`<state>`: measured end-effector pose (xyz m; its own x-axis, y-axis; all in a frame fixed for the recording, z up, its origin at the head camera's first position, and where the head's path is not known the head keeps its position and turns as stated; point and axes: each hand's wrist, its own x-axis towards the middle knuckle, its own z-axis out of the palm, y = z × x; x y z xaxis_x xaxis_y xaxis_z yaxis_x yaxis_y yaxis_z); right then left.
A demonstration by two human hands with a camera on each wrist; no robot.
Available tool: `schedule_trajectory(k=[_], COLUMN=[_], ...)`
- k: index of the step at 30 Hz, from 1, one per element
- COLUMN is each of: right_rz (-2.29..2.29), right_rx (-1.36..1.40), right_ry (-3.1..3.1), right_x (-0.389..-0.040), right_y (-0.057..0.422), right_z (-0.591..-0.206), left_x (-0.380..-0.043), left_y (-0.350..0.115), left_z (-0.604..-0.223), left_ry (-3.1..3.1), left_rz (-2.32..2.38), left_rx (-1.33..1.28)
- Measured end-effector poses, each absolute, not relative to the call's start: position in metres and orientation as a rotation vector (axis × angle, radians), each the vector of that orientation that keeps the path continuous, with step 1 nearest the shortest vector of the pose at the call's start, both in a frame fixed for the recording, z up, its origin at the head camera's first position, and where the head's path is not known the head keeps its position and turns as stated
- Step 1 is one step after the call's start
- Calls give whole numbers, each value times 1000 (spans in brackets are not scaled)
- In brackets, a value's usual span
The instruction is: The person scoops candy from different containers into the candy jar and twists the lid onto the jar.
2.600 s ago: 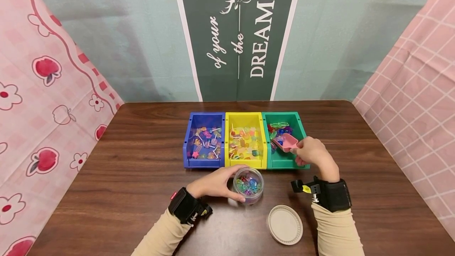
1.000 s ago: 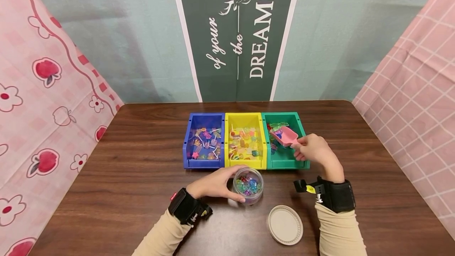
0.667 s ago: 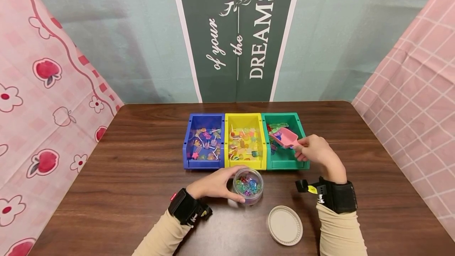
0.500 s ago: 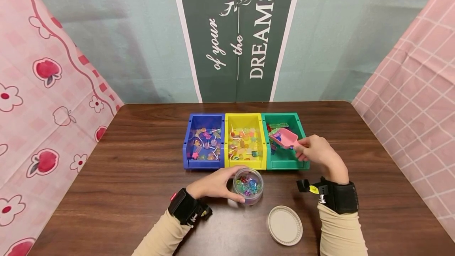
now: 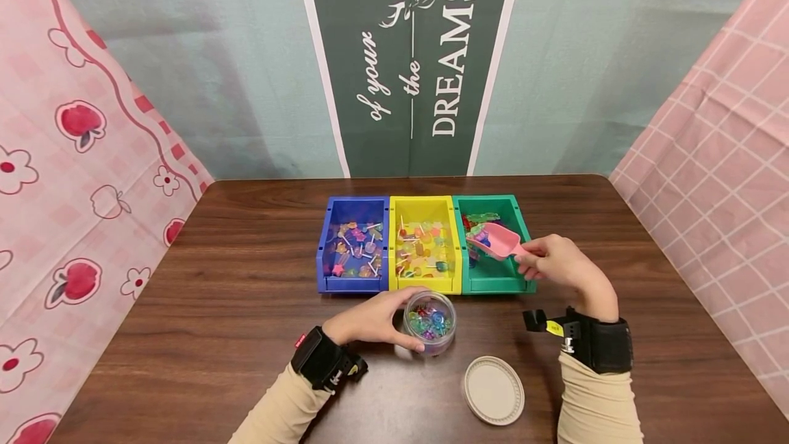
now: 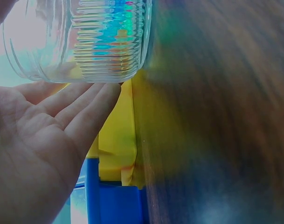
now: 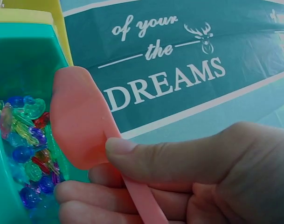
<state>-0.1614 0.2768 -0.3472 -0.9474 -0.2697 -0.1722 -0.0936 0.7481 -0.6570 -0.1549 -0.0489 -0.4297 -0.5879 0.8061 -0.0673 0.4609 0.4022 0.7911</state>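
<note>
My left hand [image 5: 376,319] holds a clear round jar [image 5: 439,347], thumb on the near side and fingers on the far side. Colourful translucent pieces fill part of the jar. In the left wrist view, fairly straight fingers [image 6: 81,107] lie along its ribbed wall. My right hand [image 5: 566,267] grips the handle of a pink scoop [image 5: 504,244] between thumb and fingers. The scoop is over the green bin [image 5: 498,284], with a few coloured pieces in its bowl. Beads and charms in red, blue, green and purple lie in that bin.
A yellow bin [image 5: 425,285] and a blue bin [image 5: 354,285] adjoin the green one, both containing pale pieces and lollipop-like charms. On the wooden table [image 5: 246,245], a round beige lid [image 5: 493,390] lies right of the jar. Patterned cloths hang around the table.
The scoop has risen from among the green bin's pieces and shifted slightly right, and my right wrist has moved rightward. My left hand and the jar have stayed in place.
</note>
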Motion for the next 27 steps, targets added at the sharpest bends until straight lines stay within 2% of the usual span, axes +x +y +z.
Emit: schedule_trajectory(k=[27], right_rz=[-1098], right_rx=[-529], right_ry=[2561], right_x=[-146], right_y=[283], right_z=[-330], left_x=[-155], left_y=[-49], left_z=[-429], left_ry=[2227], left_rz=[1041], left_rx=[1075])
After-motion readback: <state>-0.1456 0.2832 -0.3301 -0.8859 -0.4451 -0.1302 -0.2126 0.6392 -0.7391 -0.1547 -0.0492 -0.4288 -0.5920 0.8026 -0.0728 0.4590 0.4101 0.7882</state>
